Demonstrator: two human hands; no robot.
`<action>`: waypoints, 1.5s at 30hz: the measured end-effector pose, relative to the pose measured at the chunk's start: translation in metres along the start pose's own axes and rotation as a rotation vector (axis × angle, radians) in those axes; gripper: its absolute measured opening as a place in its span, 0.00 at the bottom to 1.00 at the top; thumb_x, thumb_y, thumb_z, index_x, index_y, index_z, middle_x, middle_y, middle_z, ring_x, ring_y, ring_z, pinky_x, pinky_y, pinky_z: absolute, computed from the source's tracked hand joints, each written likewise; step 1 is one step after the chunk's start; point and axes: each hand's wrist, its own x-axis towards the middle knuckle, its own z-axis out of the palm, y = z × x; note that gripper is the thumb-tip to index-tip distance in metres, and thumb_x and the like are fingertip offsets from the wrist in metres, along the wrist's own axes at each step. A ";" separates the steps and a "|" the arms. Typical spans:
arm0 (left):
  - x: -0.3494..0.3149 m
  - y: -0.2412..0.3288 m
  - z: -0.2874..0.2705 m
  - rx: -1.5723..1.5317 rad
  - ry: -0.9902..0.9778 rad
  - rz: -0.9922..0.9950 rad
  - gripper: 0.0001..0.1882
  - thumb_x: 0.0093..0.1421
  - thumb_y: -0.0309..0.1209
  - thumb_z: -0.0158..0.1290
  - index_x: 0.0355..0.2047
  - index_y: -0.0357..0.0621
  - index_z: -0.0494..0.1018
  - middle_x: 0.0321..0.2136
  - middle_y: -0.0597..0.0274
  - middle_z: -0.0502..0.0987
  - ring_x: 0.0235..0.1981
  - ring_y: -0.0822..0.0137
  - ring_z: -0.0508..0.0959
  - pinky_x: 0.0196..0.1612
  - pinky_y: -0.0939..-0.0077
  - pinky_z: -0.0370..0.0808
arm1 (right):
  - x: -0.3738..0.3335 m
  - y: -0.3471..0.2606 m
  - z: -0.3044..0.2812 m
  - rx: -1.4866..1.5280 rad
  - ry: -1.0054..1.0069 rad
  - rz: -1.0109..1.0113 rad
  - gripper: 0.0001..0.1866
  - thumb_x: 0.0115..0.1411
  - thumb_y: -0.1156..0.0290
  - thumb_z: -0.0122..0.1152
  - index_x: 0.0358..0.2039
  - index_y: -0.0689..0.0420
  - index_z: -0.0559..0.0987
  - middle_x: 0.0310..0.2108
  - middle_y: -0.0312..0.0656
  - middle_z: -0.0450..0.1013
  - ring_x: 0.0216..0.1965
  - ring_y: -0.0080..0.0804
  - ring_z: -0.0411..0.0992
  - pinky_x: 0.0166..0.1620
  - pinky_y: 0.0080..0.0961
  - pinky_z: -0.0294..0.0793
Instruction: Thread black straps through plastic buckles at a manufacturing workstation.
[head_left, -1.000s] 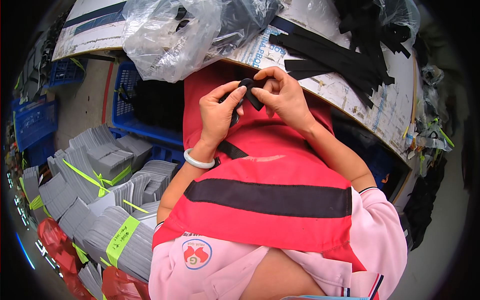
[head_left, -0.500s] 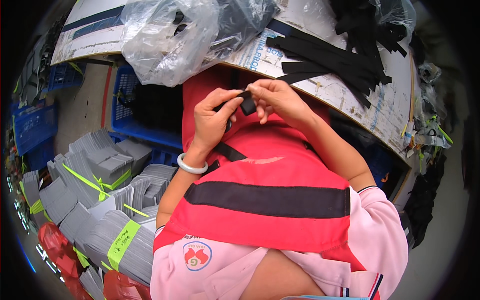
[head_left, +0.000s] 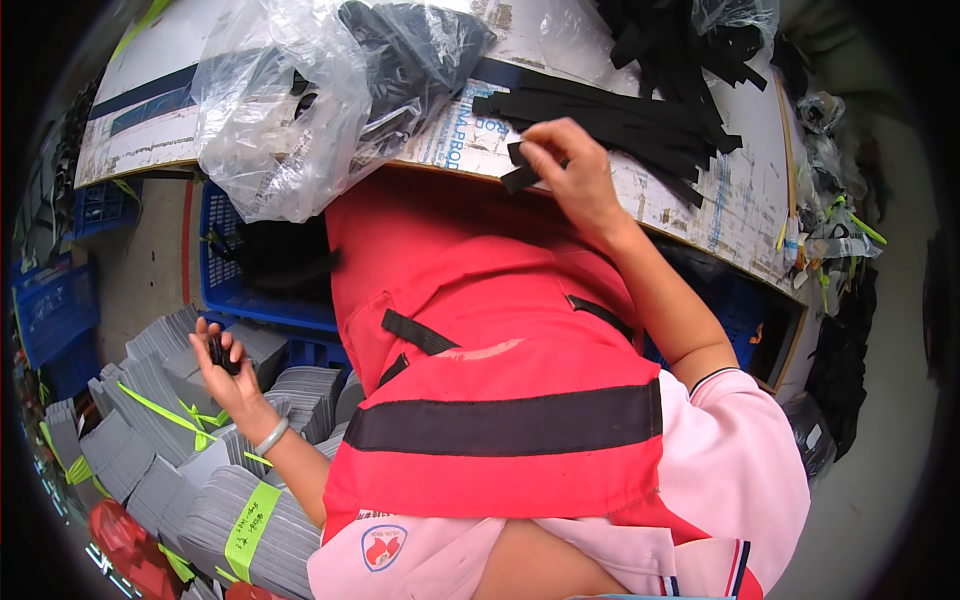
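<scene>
My right hand (head_left: 578, 175) is over the front edge of the table, its thumb and fingertips closed on the end of a black fabric strip (head_left: 520, 179). Beyond it lies a loose pile of similar black strips (head_left: 610, 118). Out to the left, above stacks of grey sheets, my left hand (head_left: 230, 380) is turned palm up. Its fingers curl around a small black piece (head_left: 222, 354), whose exact kind I cannot make out. Dark items fill a blue crate (head_left: 268, 298) under the table, and a blurred black end shows at its right side.
A clear plastic bag (head_left: 285, 120) with dark contents hangs over the table edge (head_left: 130, 172). Grey sheets (head_left: 205, 510) stand in bundles tied with yellow-green bands at the left. Red bags (head_left: 125, 545) lie below them. More plastic wrapping (head_left: 825, 150) hangs at the right.
My hands have parted from the black piece they worked on together over my lap. The left has swung down and left; the right has reached up to the strips on the table.
</scene>
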 end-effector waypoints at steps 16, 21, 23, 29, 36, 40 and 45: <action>-0.071 -0.110 0.191 0.260 -0.594 -0.414 0.10 0.62 0.27 0.56 0.42 0.39 0.72 0.26 0.60 0.79 0.17 0.78 0.72 0.17 0.88 0.65 | 0.029 -0.068 -0.019 -0.089 -0.040 -0.230 0.07 0.57 0.73 0.64 0.36 0.59 0.79 0.28 0.46 0.75 0.28 0.40 0.75 0.33 0.26 0.74; -0.076 -0.109 0.206 0.610 -0.711 -0.303 0.06 0.57 0.27 0.62 0.33 0.39 0.78 0.23 0.72 0.76 0.20 0.84 0.70 0.22 0.89 0.64 | -0.005 -0.101 0.016 0.130 -0.513 -0.026 0.10 0.60 0.72 0.61 0.40 0.63 0.77 0.28 0.45 0.75 0.28 0.32 0.73 0.33 0.25 0.73; -0.082 -0.108 0.212 0.646 -0.720 -0.262 0.06 0.56 0.26 0.62 0.33 0.39 0.77 0.22 0.73 0.75 0.20 0.84 0.70 0.22 0.89 0.64 | -0.010 -0.084 0.033 0.119 -0.592 -0.007 0.10 0.62 0.68 0.60 0.39 0.62 0.78 0.22 0.38 0.72 0.22 0.20 0.67 0.27 0.19 0.68; -0.079 -0.092 0.209 0.116 -0.724 -0.320 0.11 0.59 0.19 0.56 0.43 0.36 0.77 0.30 0.62 0.78 0.26 0.74 0.77 0.30 0.86 0.72 | 0.005 -0.067 0.040 0.749 -0.923 0.637 0.13 0.65 0.59 0.58 0.31 0.57 0.76 0.19 0.28 0.67 0.15 0.12 0.58 0.18 0.12 0.55; -0.074 -0.102 0.208 0.544 -0.766 0.354 0.15 0.54 0.15 0.58 0.43 0.37 0.79 0.32 0.62 0.77 0.32 0.74 0.76 0.33 0.83 0.73 | -0.011 -0.074 0.050 1.154 -0.951 0.915 0.13 0.67 0.57 0.54 0.31 0.52 0.73 0.19 0.25 0.63 0.15 0.11 0.54 0.19 0.11 0.52; -0.076 -0.100 0.208 0.596 -0.769 0.462 0.14 0.54 0.15 0.58 0.42 0.38 0.80 0.32 0.62 0.77 0.32 0.75 0.76 0.32 0.83 0.73 | -0.014 -0.073 0.053 1.143 -0.906 0.904 0.12 0.67 0.58 0.54 0.34 0.53 0.73 0.19 0.26 0.63 0.16 0.11 0.56 0.19 0.11 0.53; -0.070 -0.107 0.208 0.491 -0.688 0.258 0.09 0.57 0.20 0.59 0.39 0.37 0.80 0.29 0.65 0.77 0.26 0.78 0.75 0.27 0.86 0.70 | -0.013 -0.066 0.052 0.916 -0.750 0.732 0.14 0.67 0.62 0.54 0.46 0.59 0.75 0.21 0.29 0.66 0.16 0.12 0.59 0.19 0.11 0.56</action>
